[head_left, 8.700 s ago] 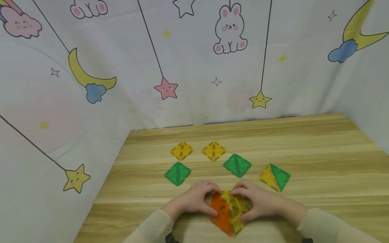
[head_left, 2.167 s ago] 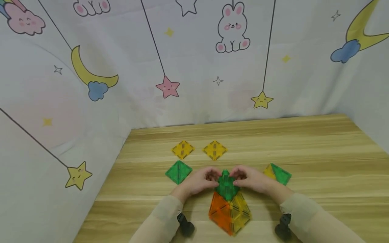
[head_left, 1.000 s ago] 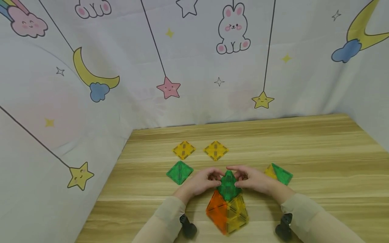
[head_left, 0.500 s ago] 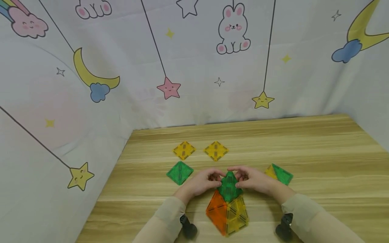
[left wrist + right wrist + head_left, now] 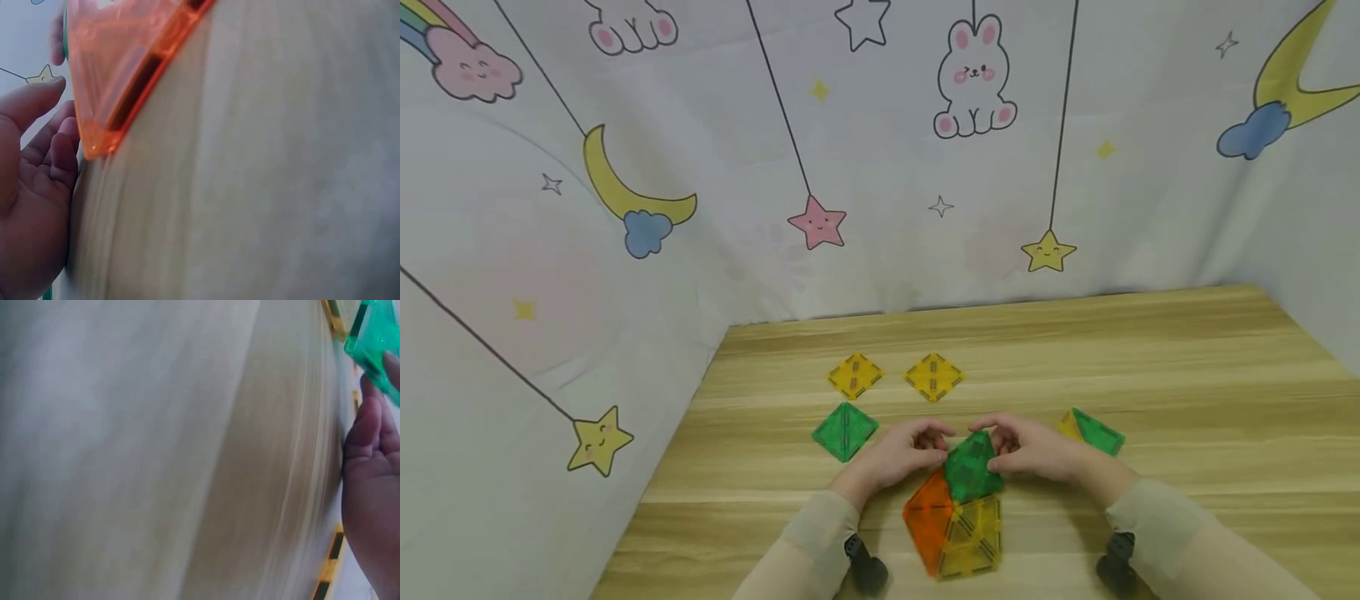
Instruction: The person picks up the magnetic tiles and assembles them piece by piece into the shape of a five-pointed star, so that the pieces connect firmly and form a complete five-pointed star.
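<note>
My right hand (image 5: 1033,447) pinches a green magnetic tile piece (image 5: 972,471), thumb on its near face and index finger at its top. In the right wrist view, that thumb (image 5: 394,369) overlaps the green plastic. My left hand (image 5: 901,450) is at the piece's left edge, fingers loosely bent and thumb tip close to the green. The left wrist view shows no tile between its thumb and fingers. Below the green piece, an orange tile part (image 5: 927,521) and a yellow tile part (image 5: 973,546) join side by side, meeting the green one at its lower corner.
Two yellow tile diamonds (image 5: 855,376) lie at the back of the wooden table (image 5: 1210,375). A green diamond (image 5: 845,432) lies left of my hands, and a green and yellow one (image 5: 1097,432) lies behind my right forearm. A printed cloth (image 5: 880,150) hangs behind.
Since 8.7 seconds ago, the green diamond from behind the hands has joined the orange and yellow build. In the last half second, the build has turned and the green piece has shifted right with the right hand.
</note>
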Motion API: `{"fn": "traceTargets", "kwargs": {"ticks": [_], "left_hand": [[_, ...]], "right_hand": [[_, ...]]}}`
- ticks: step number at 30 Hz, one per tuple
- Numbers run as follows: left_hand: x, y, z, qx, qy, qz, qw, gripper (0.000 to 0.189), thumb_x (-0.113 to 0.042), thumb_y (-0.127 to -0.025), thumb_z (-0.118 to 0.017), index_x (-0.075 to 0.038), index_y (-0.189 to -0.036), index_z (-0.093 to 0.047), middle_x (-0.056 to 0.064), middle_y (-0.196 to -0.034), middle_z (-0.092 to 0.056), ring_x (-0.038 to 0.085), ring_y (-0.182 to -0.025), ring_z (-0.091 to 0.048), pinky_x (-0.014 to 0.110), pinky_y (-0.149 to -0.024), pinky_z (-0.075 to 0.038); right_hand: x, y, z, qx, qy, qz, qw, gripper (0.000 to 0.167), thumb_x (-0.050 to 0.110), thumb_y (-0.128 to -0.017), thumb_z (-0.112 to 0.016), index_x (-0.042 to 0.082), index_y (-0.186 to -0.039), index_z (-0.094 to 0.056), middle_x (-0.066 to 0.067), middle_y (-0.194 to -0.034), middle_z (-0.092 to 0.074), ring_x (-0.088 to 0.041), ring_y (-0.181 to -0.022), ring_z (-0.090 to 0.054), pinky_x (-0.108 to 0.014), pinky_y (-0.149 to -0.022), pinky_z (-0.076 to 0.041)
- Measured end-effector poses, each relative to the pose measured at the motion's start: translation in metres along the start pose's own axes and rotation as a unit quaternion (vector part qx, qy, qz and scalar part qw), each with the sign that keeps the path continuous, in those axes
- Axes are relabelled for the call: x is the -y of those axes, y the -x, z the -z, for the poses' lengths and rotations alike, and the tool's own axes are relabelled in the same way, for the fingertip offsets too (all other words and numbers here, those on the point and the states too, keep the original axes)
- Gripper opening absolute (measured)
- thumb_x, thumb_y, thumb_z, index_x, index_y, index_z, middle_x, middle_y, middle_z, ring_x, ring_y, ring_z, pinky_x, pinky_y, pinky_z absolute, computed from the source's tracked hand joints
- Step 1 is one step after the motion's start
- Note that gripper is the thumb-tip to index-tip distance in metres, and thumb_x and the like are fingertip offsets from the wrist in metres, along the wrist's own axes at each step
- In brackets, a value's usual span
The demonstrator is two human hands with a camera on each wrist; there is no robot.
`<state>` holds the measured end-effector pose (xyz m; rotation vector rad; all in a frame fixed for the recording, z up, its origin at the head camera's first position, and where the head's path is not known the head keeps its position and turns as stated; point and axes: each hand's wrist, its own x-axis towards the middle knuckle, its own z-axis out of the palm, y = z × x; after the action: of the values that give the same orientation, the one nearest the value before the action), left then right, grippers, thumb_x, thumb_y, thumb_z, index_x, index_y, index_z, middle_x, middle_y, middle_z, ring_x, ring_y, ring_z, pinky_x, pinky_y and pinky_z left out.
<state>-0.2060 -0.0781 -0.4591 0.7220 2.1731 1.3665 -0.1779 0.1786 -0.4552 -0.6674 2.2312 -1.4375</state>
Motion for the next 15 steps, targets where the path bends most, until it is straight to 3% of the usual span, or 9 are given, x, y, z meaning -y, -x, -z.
{"fn": "traceTargets", "kwargs": {"ticks": [15], "left_hand": [[0.001,0.000,0.001,-0.002,0.002,-0.004,1.0000,0.032,-0.015,-0.090,-0.063,-0.013,-0.122,-0.059,-0.002,-0.098,-0.059,0.013,-0.087,-0.055,0.027,-0.075,-0.046]], "right_hand": [[-0.001,0.021,0.007,0.000,0.012,0.005,0.9999,0.049,0.015,-0.085,-0.070,0.002,-0.125,-0.045,-0.005,-0.079,-0.055,-0.011,-0.067,-0.049,-0.024,-0.060,-0.043]]}}
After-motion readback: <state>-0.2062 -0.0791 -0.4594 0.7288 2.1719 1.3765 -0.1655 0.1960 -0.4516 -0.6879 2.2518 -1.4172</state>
